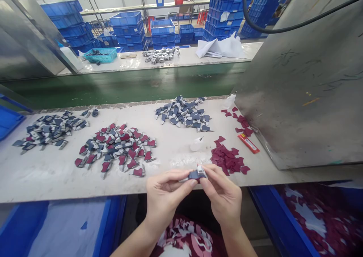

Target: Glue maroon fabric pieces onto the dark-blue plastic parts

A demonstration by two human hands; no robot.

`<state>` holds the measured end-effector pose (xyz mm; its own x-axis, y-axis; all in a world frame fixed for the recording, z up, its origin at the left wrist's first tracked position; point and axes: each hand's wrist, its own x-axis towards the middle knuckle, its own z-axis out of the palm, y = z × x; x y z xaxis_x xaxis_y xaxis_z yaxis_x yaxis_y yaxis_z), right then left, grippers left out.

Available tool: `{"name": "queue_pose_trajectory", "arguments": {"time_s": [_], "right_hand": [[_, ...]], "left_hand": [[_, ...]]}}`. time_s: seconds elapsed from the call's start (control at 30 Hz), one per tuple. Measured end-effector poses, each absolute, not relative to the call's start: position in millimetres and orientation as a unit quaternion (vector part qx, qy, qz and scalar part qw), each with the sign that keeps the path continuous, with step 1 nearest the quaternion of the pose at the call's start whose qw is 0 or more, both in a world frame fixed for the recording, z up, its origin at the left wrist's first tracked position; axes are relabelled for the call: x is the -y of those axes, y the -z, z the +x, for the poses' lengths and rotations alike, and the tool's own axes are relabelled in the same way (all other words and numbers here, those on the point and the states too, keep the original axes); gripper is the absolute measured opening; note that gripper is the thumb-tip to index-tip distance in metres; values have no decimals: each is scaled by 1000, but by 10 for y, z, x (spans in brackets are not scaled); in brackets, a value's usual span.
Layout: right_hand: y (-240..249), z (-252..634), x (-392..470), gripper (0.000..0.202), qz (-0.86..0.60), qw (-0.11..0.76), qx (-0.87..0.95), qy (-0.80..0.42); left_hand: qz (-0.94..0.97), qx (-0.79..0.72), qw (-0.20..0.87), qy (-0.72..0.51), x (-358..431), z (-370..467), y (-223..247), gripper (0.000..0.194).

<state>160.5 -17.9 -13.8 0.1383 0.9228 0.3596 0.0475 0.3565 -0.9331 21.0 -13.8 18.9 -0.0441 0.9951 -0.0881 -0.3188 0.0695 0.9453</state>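
Note:
Between my two hands, just over the front edge of the white table, is a small blue and grey part [195, 174] with a bit of dark red on its underside. My left hand [167, 194] pinches its left end with thumb and fingers. The fingers of my right hand [222, 192] close on its right end. Right behind my right hand lies a heap of dark red pieces [228, 158]. A small clear bottle [196, 145] lies on the table beyond the held part. Farther left is a pile of red, blue and grey parts [119, 147].
Blue and grey parts form piles at the back middle [183, 114] and far left [53, 128]. A red packet [248, 143] lies near the metal box [309, 79] on the right. Blue bins [113, 219] stand below the table edge.

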Motion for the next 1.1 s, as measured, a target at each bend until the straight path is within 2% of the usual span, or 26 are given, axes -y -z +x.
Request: {"name": "queue_pose_trajectory", "arguments": {"time_s": [0.23, 0.47, 0.73, 0.93, 1.1], "right_hand": [[114, 1520, 199, 27, -458, 618, 537, -347], [87, 1408, 185, 21, -489, 634, 491, -342], [146, 1472, 138, 32, -457, 610, 546, -347], [261, 1435, 120, 23, -473, 613, 449, -446], [371, 1453, 46, 26, -471, 597, 389, -521]], "left_hand": [[388, -433, 558, -593, 169, 261, -158, 19], [397, -432, 479, -653, 181, 350, -142, 27], [398, -434, 479, -651, 143, 313, -107, 22], [504, -441, 367, -646, 112, 312, 46, 35], [616, -421, 315, -587, -22, 157, 93, 41]]}}
